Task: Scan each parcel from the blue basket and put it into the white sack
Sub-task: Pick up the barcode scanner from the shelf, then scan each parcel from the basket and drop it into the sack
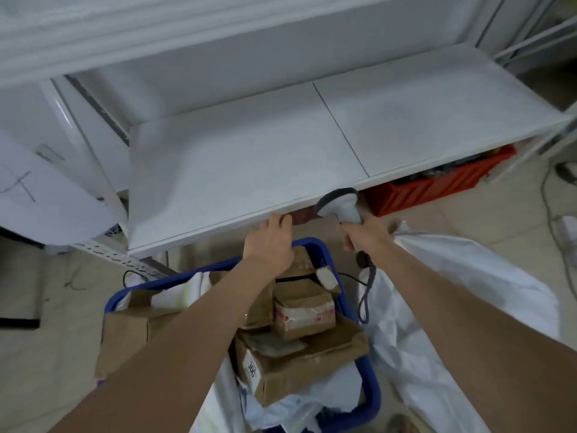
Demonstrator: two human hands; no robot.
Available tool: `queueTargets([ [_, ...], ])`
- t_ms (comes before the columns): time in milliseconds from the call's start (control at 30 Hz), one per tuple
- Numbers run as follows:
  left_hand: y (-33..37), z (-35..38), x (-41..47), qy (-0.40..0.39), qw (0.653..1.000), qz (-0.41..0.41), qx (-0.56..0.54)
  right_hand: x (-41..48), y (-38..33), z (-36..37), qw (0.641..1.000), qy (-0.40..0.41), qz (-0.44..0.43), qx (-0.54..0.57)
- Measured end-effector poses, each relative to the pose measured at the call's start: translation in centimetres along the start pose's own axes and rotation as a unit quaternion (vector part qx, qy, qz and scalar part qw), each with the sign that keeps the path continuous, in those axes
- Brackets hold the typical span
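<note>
**Head view**

1. Right hand, 1 o'clock of centre: fingers wrapped round the handle of a grey barcode scanner. The scanner's head is at the front edge of the white shelf, and its cable hangs at 6 o'clock.
2. Left hand, 12 o'clock of the basket: fingers reach to the shelf edge. A dark reddish item, possibly a parcel, lies between the fingertips and the scanner head. Whether the hand grips it cannot be told.
3. Blue basket, 6 o'clock: holds cardboard parcels.
4. White sack, 4 o'clock: just beside the basket.

Handling note: the step is probably a scan. Hold the label flat and steady toward the scanner's window, then carry the parcel towards 4 o'clock.
</note>
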State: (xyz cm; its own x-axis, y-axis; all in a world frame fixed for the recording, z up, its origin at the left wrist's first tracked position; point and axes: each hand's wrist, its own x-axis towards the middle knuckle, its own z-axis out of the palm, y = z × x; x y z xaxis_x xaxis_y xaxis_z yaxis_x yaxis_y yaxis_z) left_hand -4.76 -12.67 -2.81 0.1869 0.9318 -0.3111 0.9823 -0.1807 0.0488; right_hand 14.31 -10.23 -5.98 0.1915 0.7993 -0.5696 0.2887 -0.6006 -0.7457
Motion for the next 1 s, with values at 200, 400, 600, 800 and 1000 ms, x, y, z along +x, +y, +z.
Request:
queueTargets([
  [200,0.4,3.7,-1.8,0.017,1.000,-0.004,0.020,-1.4,4.5,1.3,0.997,-0.004,-0.065,-0.051],
  [400,0.7,5.8,-4.1,0.061,0.997,-0.016,0.052,-3.5,7.5,1.3,0.984,0.041,-0.138,-0.109],
  [600,0.7,6.1,-9.5,0.137,0.989,-0.016,0.049,-8.0,9.2,0.5,0.969,0.068,-0.194,-0.139],
  [800,0.1,5.9,-17.6,0.166,0.984,-0.057,0.021,-15.4,9.9,0.6,0.982,-0.019,-0.179,-0.052],
  [1000,-0.4,7.7,-18.8,0.158,0.984,-0.066,0.049,-16.7,10.5,2.1,0.987,-0.083,-0.140,-0.011],
])
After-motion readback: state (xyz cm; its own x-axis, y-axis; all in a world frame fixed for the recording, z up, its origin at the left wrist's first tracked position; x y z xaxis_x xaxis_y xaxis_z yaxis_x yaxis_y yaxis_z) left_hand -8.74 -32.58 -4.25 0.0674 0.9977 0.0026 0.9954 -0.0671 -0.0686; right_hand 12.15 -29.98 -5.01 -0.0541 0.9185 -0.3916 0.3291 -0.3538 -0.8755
